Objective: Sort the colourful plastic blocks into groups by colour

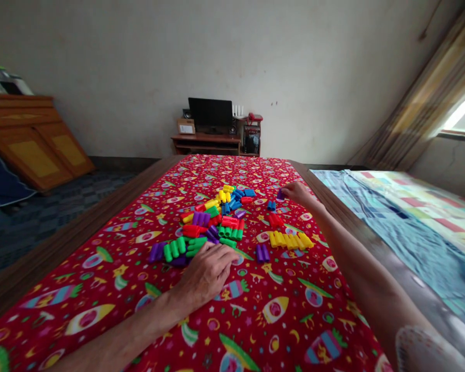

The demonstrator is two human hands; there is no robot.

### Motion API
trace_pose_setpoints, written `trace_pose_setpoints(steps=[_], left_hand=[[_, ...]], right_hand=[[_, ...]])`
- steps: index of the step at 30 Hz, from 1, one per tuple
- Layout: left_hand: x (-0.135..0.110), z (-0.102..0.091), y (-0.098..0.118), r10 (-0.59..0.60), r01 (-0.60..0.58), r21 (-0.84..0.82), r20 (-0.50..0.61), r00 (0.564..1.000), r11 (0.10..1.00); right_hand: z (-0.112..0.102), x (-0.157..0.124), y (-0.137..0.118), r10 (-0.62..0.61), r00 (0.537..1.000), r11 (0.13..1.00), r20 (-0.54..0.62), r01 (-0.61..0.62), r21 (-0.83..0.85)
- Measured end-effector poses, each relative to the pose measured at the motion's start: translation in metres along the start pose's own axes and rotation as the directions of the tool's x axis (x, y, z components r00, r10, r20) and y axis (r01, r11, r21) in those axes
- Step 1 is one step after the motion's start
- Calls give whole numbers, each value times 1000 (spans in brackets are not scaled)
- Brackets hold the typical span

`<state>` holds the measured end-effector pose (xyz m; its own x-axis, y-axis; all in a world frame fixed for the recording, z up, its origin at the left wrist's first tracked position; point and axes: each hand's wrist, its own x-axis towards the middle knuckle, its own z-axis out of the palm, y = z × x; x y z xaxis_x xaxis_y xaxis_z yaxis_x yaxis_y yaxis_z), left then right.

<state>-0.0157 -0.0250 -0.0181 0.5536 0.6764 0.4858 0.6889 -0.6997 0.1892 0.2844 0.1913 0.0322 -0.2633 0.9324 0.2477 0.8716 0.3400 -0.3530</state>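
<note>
My right hand (297,193) reaches to the far right part of the cloth, its fingers closed on a small purple ribbed plastic block (280,194). My left hand (213,266) lies palm down on the cloth, fingers loosely bent and apart, beside a green block (196,247) at the near edge of a mixed pile. Its fingertips are partly hidden. On the right, apart from the pile, lie a blue block (271,205), a red block (275,221), a row of yellow blocks (290,241) and a purple block (262,253).
The pile also has several purple (200,219), red and yellow (225,196) blocks. A red patterned cloth (275,310) covers the long table. Beyond its far end stands a desk with a monitor (210,113). A bed (395,217) is at the right, a wooden cabinet (34,139) at the left.
</note>
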Motion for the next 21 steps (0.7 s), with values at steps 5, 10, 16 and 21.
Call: trace_pose_setpoints(steps=[5,10,16,21], left_hand=[[-1,2,-1,-4,3,-20,-12,1000,1000],[-2,3,-2,-11,11,-43,-5,1000,999],[-2,2,-1,-10,10,-42,-12,1000,999],[-1,1,0,-9,8,-43,-16,1000,999]], right_hand=[[14,30,-7,-35,998,999,60,35,-5],[21,37,-12,-13,992,998,122,19,-52],[18,37,-17,-43,987,986,152,66,-152],[19,39,-31,-62,991,971,123,88,-224]])
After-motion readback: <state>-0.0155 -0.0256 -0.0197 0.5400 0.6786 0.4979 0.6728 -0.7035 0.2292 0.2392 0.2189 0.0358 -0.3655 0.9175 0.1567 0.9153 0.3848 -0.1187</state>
